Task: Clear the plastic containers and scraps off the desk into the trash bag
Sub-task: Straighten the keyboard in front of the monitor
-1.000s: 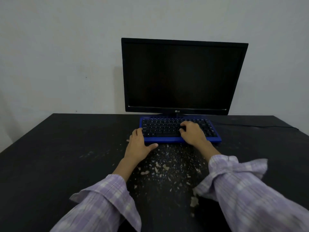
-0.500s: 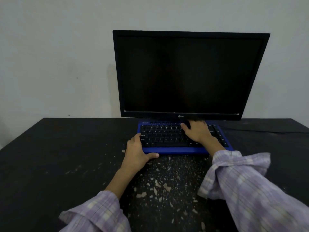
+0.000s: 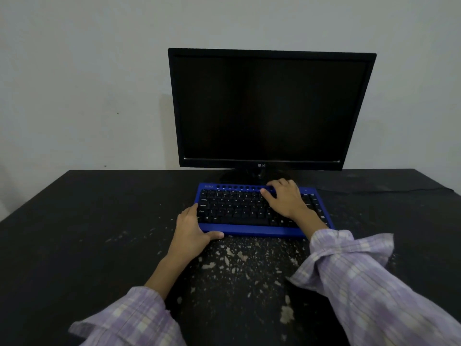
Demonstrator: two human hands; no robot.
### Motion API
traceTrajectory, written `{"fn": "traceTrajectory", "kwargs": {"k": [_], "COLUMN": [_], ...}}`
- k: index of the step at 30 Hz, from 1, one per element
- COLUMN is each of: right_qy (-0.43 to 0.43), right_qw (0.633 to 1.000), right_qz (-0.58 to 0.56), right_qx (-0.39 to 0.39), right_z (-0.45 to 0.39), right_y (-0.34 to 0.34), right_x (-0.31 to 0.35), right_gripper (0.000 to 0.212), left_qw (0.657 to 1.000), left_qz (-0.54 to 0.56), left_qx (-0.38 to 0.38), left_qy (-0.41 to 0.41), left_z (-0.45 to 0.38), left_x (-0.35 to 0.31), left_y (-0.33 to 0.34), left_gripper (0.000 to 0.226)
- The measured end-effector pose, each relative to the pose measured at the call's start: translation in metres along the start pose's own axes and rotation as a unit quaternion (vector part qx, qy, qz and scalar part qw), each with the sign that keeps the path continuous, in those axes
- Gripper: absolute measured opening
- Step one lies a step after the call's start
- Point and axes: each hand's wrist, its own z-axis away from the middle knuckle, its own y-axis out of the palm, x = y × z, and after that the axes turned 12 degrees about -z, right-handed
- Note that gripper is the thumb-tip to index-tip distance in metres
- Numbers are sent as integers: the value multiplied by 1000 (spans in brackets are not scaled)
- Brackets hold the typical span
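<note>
Presently, left hand (image 3: 192, 227) is gripping the keyboard (image 3: 249, 213) corner. Right hand (image 3: 284, 199) is lying spread on its keys, scraps (image 3: 239, 260) littering the table (image 3: 74, 233).

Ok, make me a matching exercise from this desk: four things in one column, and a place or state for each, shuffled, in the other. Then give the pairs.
Things:
1. monitor
2. left hand
3. right hand
4. scraps

Places or states:
A. lying on the keys of the blue keyboard
B. scattered on the desk in front of the keyboard
C. screen dark, behind the keyboard
D. at the keyboard's near left corner

Pairs: 1-C, 2-D, 3-A, 4-B
</note>
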Motion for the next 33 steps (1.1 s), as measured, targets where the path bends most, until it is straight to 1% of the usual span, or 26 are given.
{"fn": "traceTrajectory", "kwargs": {"k": [4, 9, 14, 19, 23, 27, 31, 33], "right_qy": [-2, -6, -4, 8, 11, 37, 104, 102], "right_qw": [1000, 1000, 1000, 999, 998, 999, 992, 992], "right_qz": [-4, 10, 9, 18, 24, 19, -67, -74], "right_qx": [12, 21, 25, 28, 51, 20, -12, -16], "right_z": [24, 51, 73, 93, 108, 132, 161, 173], "right_y": [2, 3, 0, -5, -15, -26, -35, -34], "right_x": [9, 18, 23, 22, 17, 3, -14, -21], "right_gripper": [50, 48, 48, 51, 56, 61, 66, 65], "left_qw": [1000, 1000, 1000, 1000, 999, 999, 999, 999], "left_qz": [4, 9, -2, -3, -13, 3, 2, 4], "left_qx": [7, 10, 20, 22, 49, 48, 45, 44], "left_qy": [-6, 4, 0, 13, 9, 24, 19, 9], "left_z": [27, 54, 79, 94, 95, 94, 95, 95], "left_x": [3, 7, 7, 6, 8, 10, 10, 10], "left_y": [-10, -20, -26, -27, -33, -38, -37, -36], "left_gripper": [94, 86, 91, 95, 103, 100, 100, 100]}}
